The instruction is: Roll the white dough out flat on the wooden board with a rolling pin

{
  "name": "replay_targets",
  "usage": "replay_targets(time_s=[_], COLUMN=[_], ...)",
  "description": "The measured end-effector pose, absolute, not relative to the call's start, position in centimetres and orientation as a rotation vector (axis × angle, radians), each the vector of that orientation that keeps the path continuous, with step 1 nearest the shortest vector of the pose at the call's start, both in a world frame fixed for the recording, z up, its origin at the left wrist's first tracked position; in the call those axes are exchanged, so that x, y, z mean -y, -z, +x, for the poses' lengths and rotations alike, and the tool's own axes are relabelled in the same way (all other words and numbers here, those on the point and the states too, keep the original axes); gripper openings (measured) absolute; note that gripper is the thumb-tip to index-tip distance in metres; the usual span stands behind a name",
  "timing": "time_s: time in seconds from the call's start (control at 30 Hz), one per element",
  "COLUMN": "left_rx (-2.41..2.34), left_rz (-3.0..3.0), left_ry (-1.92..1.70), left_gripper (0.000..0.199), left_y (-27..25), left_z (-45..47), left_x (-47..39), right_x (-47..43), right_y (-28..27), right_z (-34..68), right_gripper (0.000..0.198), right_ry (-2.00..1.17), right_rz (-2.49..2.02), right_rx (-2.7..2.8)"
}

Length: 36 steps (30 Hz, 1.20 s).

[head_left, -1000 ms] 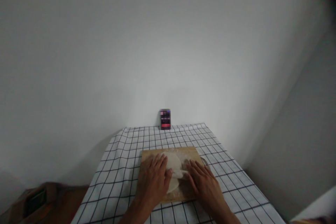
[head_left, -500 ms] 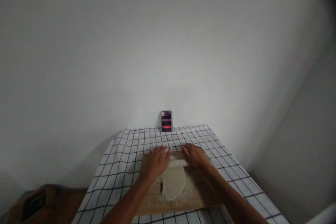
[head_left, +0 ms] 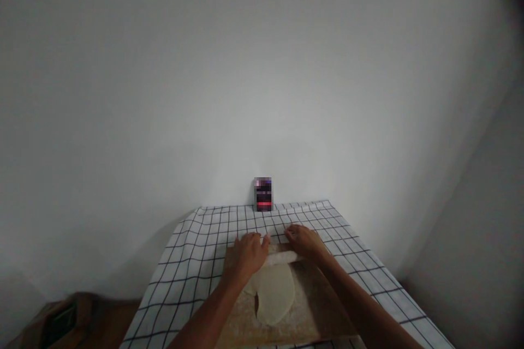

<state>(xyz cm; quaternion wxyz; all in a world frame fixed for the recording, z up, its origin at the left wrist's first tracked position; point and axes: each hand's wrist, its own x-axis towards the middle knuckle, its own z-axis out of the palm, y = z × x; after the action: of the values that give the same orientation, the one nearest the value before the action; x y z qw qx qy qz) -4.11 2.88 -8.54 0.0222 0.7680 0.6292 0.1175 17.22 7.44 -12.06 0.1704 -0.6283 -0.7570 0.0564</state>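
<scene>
A pale rolling pin (head_left: 283, 258) lies crosswise over the far part of a flattened sheet of dough (head_left: 276, 294). My left hand (head_left: 250, 253) rests over the pin's left end, fingers bent over it and thumb toward the middle. Over its right end my right hand (head_left: 306, 241) is curled the same way. Both palms hide the pin's ends. The dough has a rounded near edge and a fold or split on its left side. Under it is a wooden board (head_left: 315, 305) dusted with flour.
A white checked cloth (head_left: 184, 267) covers the table. At its far edge a small dark upright object with a pixelated front (head_left: 263, 194) leans by the white wall (head_left: 262, 92). A brownish item (head_left: 65, 316) sits low at the left, beyond the table.
The view has tilted slightly up, so the table sits lower in the picture. My fingers are more bent over the rolling pin than before. The dough looks much the same.
</scene>
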Motion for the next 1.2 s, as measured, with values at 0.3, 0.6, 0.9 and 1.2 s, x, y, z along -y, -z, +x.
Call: replay_targets(time_s=[0.3,0.6,0.9,1.2], left_rx=[-1.846,-1.567,-1.531,-1.809], left_rz=[2.577,2.665,2.653,2.545], left_ry=[-0.654,-0.530,-0.551,-0.664], left_gripper=[0.044,0.034,0.045,0.044], left_y=[12.6,11.5,12.2,12.7], left_z=[-3.6,-5.4,-7.6,-7.2], left_x=[2.5,9.3,10.4,4.4], right_x=[2.8,7.9,8.4,0.2], right_y=[14.8,17.6,14.1,10.4], right_z=[18.9,19.5,17.7,15.6], right_gripper=[0.049,0.033,0.040,0.055], right_ry=[-0.005,0.118,-0.099,-0.125], right_rz=[-1.702,-1.407,-1.556,-1.566], right_rx=[2.106,1.994,2.163,2.340])
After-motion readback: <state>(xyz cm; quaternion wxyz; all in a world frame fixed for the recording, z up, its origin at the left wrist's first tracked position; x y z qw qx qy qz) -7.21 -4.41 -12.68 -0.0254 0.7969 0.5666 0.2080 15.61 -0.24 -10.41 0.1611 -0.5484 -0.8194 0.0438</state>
